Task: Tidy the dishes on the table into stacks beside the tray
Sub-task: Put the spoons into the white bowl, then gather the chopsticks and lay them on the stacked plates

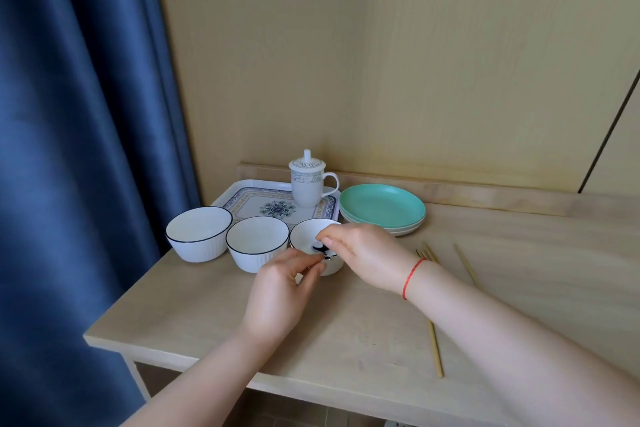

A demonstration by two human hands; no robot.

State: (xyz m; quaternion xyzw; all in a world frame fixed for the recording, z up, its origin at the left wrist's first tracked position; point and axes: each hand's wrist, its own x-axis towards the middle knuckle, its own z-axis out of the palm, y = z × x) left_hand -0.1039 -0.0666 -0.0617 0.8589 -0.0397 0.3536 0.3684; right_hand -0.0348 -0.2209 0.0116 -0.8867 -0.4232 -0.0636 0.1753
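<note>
Two hands meet over the right-hand bowl (304, 236) of a row of three. We see the left hand (284, 288) with thumb and forefinger drawn together at the bowl's near rim, pinching a small shiny metal piece (325, 253) that dips into the bowl. Its other fingers are loosely curled behind. The right hand (360, 248), a red string bracelet (412, 276) at its wrist, arches over the same bowl with fingers bent downward and fingertips (322, 238) bunched just above the metal piece. We cannot tell whether it grips anything or only touches. The hands cover most of the metal piece, so we cannot say what it is.

The middle bowl (257, 244) and the left bowl (199, 234) stand upright, side by side and unstacked, showing bare white insides. All three bowls are white and round, ribbed on the outside, with a thin dark line round the rim. They stand on the pale wooden table (207, 308) just in front of the tray (249, 210), which is white and rectangular with a blue patterned border. On the tray's far right corner stands a white lidded mug (306, 191). Just right of the tray lies a stack of shallow round plates (381, 208), the upper ones mint green and the lowest paler. Thin gold chopsticks (435, 347) lie scattered on the table beyond the right forearm.
</note>
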